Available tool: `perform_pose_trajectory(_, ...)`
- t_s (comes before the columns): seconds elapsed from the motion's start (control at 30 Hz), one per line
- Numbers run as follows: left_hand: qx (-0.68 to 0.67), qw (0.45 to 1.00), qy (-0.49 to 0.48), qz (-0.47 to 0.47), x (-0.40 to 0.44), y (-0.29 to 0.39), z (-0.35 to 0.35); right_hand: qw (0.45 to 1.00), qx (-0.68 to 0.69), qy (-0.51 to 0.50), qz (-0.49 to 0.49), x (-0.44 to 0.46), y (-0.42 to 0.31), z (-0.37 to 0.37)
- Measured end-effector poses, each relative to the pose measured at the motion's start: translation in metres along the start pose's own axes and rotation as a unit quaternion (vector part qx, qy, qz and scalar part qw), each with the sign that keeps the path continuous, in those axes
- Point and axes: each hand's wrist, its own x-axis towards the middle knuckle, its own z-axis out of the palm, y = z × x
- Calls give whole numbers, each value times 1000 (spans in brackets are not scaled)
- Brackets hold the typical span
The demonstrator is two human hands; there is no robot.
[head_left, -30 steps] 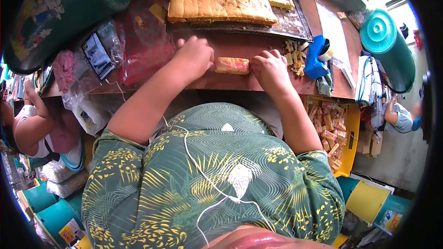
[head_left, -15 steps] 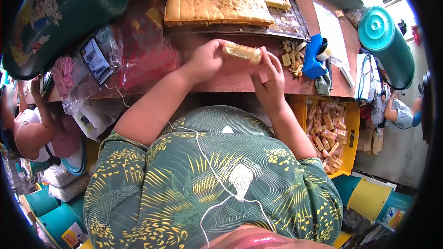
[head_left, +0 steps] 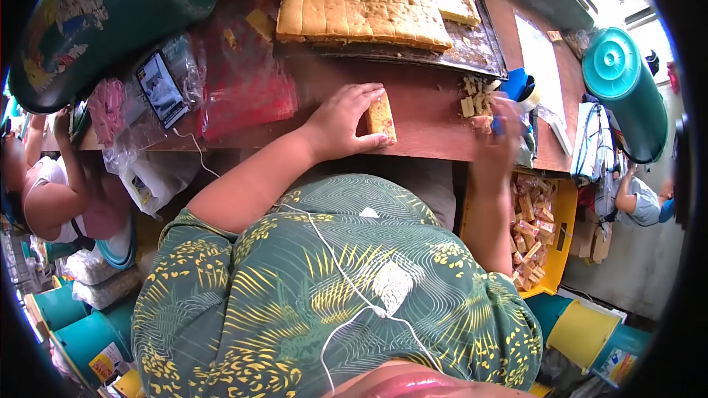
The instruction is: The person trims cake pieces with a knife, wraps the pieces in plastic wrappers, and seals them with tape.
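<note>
Gripping the wrapped cake (head_left: 380,119) on the bench (head_left: 435,136), my left hand (head_left: 341,124) spans its ends with thumb and fingers. It's probably light, crushable, slick in its film: best held gently there. My blurred right hand (head_left: 498,133) is near the tape dispenser (head_left: 518,84); its grip I can't tell.

Seeing one small golden-yellow cake bar (head_left: 381,116) on the desk (head_left: 431,107), near the front edge. Oblong, reddish print showing toward the near end. Lying with long axis pointing away from the body, tilted slightly, held at both ends under the left hand (head_left: 343,124). To the right, near the desk's front edge: blue tape dispenser (head_left: 517,82) with a pale roll fitted. Partly covered by the blurred right hand (head_left: 500,129); contact unclear.
</note>
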Motion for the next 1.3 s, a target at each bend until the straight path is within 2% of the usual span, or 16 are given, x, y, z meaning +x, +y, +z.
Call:
perform_pose_trajectory(0.07, -2, 1000, -1, -1, 0, 1, -2, 978, -82, 173, 87, 0, 45, -35)
perform_pose_trajectory(0.17, 1, 1000, -3, -1, 0, 1, 0, 972, 82, 77, 205, -18, 137, -66)
perform_pose_trajectory(0.27, -1, 1000, 4, 6, 1, -2, 1, 940, 69, 39, 332, -20, 118, -66)
perform_pose_trajectory(0.33, -2, 1000, 3, 6, -1, -1, 0, 896, 133, 51, 420, -9, 136, -73)
perform_pose_trajectory(0.4, 3, 1000, -4, 1, 0, 1, -1, 853, 171, 81, 486, 15, 124, -68)
perform_pose_trajectory(0.5, 10, 1000, -5, 2, 0, 0, 0, 900, 143, -30, 412, 25, 145, -71)
perform_pose_trajectory(0.57, 14, 1000, -4, 8, -1, -1, 0, 952, 51, 32, 299, 21, 138, -63)
perform_pose_trajectory(0.63, 9, 1000, 1, 7, -1, -2, 0, 974, -86, 67, 197, 9, 104, -64)
perform_pose_trajectory(0.67, 2, 1000, 2, 5, -1, -1, 0, 976, -94, 65, 188, 3, 84, -63)
perform_pose_trajectory(0.77, -7, 1000, -1, 1, -2, 1, -2, 969, -139, 47, 200, -37, 126, -69)
perform_pose_trajectory(0.8, -8, 1000, -1, 2, -1, 1, -1, 969, -87, 69, 220, -52, 161, -72)
perform_pose_trajectory(0.93, 3, 1000, -4, 4, -2, -1, 1, 974, 2, 61, 217, -30, 100, -61)
perform_pose_trajectory(1.03, -6, 1000, 0, 11, -1, -1, 1, 956, 48, 59, 282, -26, 100, -55)
perform_pose_trajectory(1.17, -12, 1000, 6, 8, 0, 0, -1, 906, 203, 48, 368, -15, 67, -66)
perform_pose_trajectory(1.3, -5, 1000, -4, 9, 1, -1, 0, 958, -3, 9, 286, -27, 110, -66)
